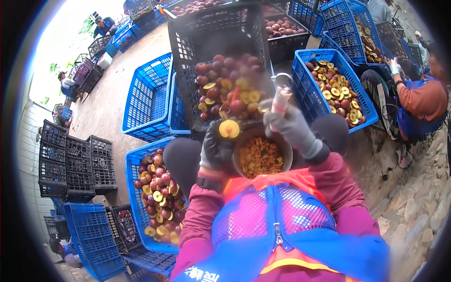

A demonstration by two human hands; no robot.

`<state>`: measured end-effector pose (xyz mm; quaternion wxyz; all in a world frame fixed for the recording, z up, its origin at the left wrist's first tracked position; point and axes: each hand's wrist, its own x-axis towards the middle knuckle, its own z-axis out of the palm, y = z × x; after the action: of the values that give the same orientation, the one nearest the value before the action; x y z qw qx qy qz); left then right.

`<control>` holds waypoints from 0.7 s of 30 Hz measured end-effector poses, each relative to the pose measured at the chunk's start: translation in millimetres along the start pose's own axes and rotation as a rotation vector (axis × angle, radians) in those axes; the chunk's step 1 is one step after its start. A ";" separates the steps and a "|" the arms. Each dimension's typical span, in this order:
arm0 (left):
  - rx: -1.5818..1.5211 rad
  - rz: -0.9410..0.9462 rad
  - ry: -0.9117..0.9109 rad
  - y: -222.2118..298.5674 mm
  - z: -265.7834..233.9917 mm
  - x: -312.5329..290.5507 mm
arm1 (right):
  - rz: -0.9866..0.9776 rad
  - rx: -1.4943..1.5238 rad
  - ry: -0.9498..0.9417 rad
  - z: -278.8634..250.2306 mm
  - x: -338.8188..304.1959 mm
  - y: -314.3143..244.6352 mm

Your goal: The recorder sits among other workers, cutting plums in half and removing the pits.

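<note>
Head view: left hand [216, 146] holds 1 fruit half [229, 129]; right hand [295, 130], a tool [282, 99]; vest [329, 257] (white-lettered).

The dark glove [210, 149] is hiding how the left grip [217, 146] is meeting the halved plum [229, 128]. The right grip [290, 127] is blurring and covering part of the pale tool handle [281, 99]. Haze is softening the black crate's [221, 40] upper half. The seated co-worker [425, 101] is partly vanishing into the dark rim, the blue vest [324, 258] is running off the lower edge, and the distant person [105, 26] is appearing too small to read
</note>
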<state>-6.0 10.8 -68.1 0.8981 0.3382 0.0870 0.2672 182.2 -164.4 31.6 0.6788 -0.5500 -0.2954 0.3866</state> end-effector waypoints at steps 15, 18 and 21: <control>0.623 0.153 0.116 7.1 2.9 -36.4 | -0.256 -1.303 0.002 63.1 -71.7 64.8; 0.044 -0.070 0.202 6.2 7.4 -40.0 | -0.254 -1.346 0.009 67.2 -81.8 70.7; 0.275 -0.014 0.193 1.1 11.5 -52.2 | -0.257 -1.303 -0.008 68.3 -89.6 74.6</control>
<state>-46.6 -23.2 -59.9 0.8327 0.4300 0.2110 0.2777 63.7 -198.0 -23.9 0.2468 -0.8069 -0.5346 0.0470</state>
